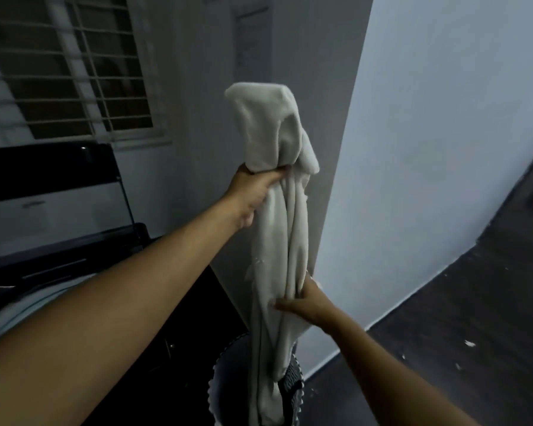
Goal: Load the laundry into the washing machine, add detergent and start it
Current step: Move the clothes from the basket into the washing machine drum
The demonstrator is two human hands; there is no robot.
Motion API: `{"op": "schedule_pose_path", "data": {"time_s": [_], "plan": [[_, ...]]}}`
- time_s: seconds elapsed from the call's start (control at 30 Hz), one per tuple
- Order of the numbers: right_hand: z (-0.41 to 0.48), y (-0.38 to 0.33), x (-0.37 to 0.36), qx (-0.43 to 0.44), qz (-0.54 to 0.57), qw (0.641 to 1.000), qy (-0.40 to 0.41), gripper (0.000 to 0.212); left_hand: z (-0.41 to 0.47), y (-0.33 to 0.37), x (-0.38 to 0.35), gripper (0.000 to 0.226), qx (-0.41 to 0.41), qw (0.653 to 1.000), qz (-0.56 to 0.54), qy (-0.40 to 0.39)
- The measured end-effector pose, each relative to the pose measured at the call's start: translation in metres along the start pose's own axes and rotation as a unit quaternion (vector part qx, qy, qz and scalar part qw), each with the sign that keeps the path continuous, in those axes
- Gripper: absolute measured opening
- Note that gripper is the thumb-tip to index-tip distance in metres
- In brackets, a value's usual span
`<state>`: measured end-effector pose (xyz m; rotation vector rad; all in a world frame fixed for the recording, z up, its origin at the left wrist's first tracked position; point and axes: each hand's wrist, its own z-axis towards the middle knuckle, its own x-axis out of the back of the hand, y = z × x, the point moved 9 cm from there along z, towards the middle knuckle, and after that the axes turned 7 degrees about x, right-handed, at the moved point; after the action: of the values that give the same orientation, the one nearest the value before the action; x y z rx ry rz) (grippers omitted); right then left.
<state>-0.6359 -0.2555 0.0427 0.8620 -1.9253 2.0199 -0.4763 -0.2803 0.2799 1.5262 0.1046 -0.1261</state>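
Head view: a pale cloth garment [277, 241] hangs in the middle of the frame, bunched into a long rope with its long axis nearly vertical. Its folded top points up and its lower end drops into a dark laundry basket [216, 376] at the bottom centre. The left hand [253, 192] grips it near the top, fingers curled tightly round the bunched cloth. The right hand [305, 302] holds a fold lower down, thumb across the front and fingers hidden behind. The washing machine [53, 192] stands at the left, lid raised, below a barred window [68, 66].
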Motion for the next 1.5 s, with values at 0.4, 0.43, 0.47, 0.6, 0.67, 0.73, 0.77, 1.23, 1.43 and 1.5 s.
{"op": "schedule_pose_path", "data": {"time_s": [0.4, 0.43, 0.47, 0.6, 0.67, 0.73, 0.77, 1.23, 1.43, 1.5], "plan": [[0.012, -0.047, 0.026, -0.088, 0.397, 0.904, 0.132, 0.031, 0.0, -0.001, 0.078, 0.045, 0.08, 0.991, -0.053, 0.095], [0.015, -0.057, 0.033, -0.061, 0.398, 0.906, 0.13, 0.031, -0.002, -0.014, 0.088, 0.044, 0.101, 0.989, -0.027, 0.102], [0.019, -0.068, 0.04, -0.036, 0.389, 0.912, 0.127, 0.031, -0.005, -0.027, 0.097, 0.042, 0.122, 0.987, 0.003, 0.109], [0.031, -0.109, 0.061, 0.014, 0.347, 0.93, 0.123, 0.032, -0.023, -0.069, 0.109, 0.037, 0.201, 0.967, 0.106, 0.113], [0.033, -0.131, 0.072, 0.036, 0.347, 0.928, 0.128, 0.033, -0.028, -0.079, 0.108, 0.037, 0.224, 0.957, 0.155, 0.1], [0.036, -0.152, 0.083, 0.073, 0.341, 0.929, 0.125, 0.035, -0.032, -0.082, 0.107, 0.042, 0.248, 0.94, 0.212, 0.102], [0.036, -0.161, 0.088, 0.091, 0.334, 0.93, 0.123, 0.035, -0.034, -0.081, 0.106, 0.044, 0.254, 0.933, 0.231, 0.108], [0.037, -0.194, 0.137, 0.118, 0.336, 0.916, 0.185, 0.036, -0.017, -0.049, 0.115, 0.072, -0.014, 0.928, 0.303, 0.216], [0.04, -0.227, 0.112, 0.139, 0.314, 0.929, 0.14, 0.02, -0.012, -0.036, 0.025, 0.107, -0.117, 0.954, 0.273, -0.037], [0.035, -0.239, 0.112, 0.166, 0.287, 0.935, 0.122, 0.019, -0.004, -0.04, 0.036, 0.087, -0.088, 0.98, 0.178, 0.02]]}}
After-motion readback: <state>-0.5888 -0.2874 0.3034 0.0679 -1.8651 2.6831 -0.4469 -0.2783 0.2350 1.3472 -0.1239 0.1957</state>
